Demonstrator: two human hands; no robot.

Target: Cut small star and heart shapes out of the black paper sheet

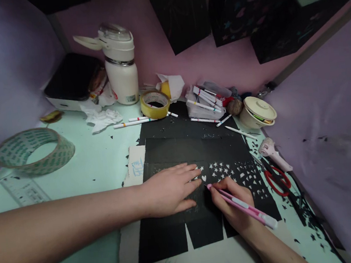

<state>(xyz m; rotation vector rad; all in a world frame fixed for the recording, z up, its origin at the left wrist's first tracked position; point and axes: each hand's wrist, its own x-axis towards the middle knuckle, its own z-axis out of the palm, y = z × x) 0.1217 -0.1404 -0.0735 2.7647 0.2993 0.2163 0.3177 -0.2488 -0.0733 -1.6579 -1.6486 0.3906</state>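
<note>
My left grip [169, 191] is bare, with slim fingers, a smooth, rounded back and a narrow wrist [135, 201] that widens evenly into my left forearm [63, 233], bare right to the edge of view. My right grip [234, 201] is bare too, its knuckles softly rounded, and the shorter visible stretch of my right forearm [275, 246] is likewise uncovered.

Some writing and print are visible, but no word or number can be read surely
Blue handwritten strokes [137, 167] stand on the pale board [134, 179] beside the black paper [161, 150], and their characters I cannot tell; green print repeats around the wide tape roll [59, 157], too blurred for reading; small markings are on the clear flat piece [24, 191] near it; the white bottle [123, 82] carries a small label [130, 98] and a red mark [115, 95], both too small to read
</note>
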